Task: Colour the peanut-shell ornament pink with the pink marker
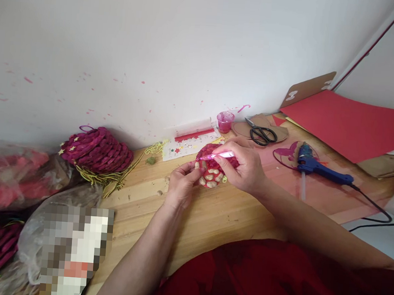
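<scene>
Between my hands is a red disc covered with peanuts point(211, 177); its far part is coloured dark pink and its near peanuts are still tan. My left hand point(184, 179) pinches the disc's left edge between thumb and fingers. In my right hand point(248, 167) is a paintbrush point(224, 155) with a pale pink handle, its dark pink tip touching the peanuts near my left fingers. A clear cup of pink paint point(225, 121) stands against the wall behind the disc.
Black-handled scissors point(263, 133) lie on brown cardboard to the right. A blue glue gun point(324, 167) with a cord rests farther right, near red paper point(350, 122). At left are a pile of magenta peanut strings point(98, 152), plastic bags point(61, 210) and a blurred phone-like object point(81, 252).
</scene>
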{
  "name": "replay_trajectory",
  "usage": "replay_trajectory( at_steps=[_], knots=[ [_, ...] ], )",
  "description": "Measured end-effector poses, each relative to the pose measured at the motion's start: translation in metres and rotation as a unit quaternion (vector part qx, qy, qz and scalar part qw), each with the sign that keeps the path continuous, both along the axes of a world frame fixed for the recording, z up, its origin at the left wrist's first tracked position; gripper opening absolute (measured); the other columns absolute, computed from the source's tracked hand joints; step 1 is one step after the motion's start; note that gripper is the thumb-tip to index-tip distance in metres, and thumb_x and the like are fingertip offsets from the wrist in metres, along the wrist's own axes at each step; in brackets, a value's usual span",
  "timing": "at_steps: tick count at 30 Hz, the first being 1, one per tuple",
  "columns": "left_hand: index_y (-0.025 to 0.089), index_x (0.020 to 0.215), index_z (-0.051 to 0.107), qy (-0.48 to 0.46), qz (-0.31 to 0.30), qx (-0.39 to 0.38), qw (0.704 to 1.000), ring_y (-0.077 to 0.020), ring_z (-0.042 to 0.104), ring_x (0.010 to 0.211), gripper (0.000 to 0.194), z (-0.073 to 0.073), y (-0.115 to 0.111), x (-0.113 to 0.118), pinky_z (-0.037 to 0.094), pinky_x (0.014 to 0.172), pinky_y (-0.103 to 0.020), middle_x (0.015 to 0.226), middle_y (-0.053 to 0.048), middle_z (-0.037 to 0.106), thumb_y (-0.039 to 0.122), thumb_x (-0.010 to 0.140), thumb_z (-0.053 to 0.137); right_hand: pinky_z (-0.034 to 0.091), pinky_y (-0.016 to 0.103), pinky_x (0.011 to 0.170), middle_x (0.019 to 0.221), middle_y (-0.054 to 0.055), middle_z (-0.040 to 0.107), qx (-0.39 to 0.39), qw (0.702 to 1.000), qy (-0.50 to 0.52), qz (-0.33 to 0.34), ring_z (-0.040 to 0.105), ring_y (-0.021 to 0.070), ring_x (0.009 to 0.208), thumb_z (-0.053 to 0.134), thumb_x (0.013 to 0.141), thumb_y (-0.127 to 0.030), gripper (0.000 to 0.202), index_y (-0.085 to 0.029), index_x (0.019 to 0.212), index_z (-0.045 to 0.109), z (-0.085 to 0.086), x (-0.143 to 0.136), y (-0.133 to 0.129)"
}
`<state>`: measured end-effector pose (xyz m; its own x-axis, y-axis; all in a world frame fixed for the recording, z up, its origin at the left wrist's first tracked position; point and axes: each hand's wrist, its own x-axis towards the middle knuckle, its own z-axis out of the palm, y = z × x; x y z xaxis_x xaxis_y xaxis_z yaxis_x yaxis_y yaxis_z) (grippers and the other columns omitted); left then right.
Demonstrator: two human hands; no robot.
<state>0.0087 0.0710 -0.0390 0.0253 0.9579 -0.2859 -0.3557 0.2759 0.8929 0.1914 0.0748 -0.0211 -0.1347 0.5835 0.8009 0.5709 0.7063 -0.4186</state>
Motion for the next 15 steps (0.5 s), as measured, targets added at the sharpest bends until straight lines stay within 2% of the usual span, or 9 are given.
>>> replay_trajectory(
  at_steps=[7,10,15],
  knots=[
    [0.012,0.082,0.081,0.003,-0.001,-0.002,1.0,-0.0131,0.062,0.054,0.051,-0.0006,0.0003,0.0004,0.046,0.053,-0.025,0.071,-0.005,0.077,0.033,0.04,0.102,0.05,0.042,0.085,0.088,0.003,0.078,-0.004,1.0,0.017,0.018,0.07,0.0224,0.088,0.068,0.096,-0.023,0.003,-0.024,0.096,0.07,-0.001,0.0012,0.0014],
    [0.012,0.08,0.081,0.007,0.003,0.001,1.0,-0.0126,0.062,0.054,0.05,-0.0009,0.0002,0.0004,0.046,0.053,-0.025,0.07,-0.005,0.076,0.033,0.041,0.102,0.051,0.042,0.085,0.089,0.004,0.078,-0.011,1.0,0.027,0.001,0.069,0.0233,0.09,0.067,0.097,-0.024,0.004,-0.023,0.097,0.071,-0.0007,0.0019,0.0015],
    [0.012,0.083,0.082,-0.001,-0.006,-0.001,1.0,-0.0147,0.066,0.058,0.052,-0.0018,0.0003,0.0004,0.051,0.057,-0.026,0.075,-0.006,0.079,0.033,0.04,0.103,0.054,0.038,0.083,0.089,0.004,0.077,-0.017,0.999,0.04,0.023,0.069,0.0216,0.088,0.067,0.097,-0.022,0.004,-0.023,0.097,0.071,-0.0003,0.002,0.0023]
  ],
)
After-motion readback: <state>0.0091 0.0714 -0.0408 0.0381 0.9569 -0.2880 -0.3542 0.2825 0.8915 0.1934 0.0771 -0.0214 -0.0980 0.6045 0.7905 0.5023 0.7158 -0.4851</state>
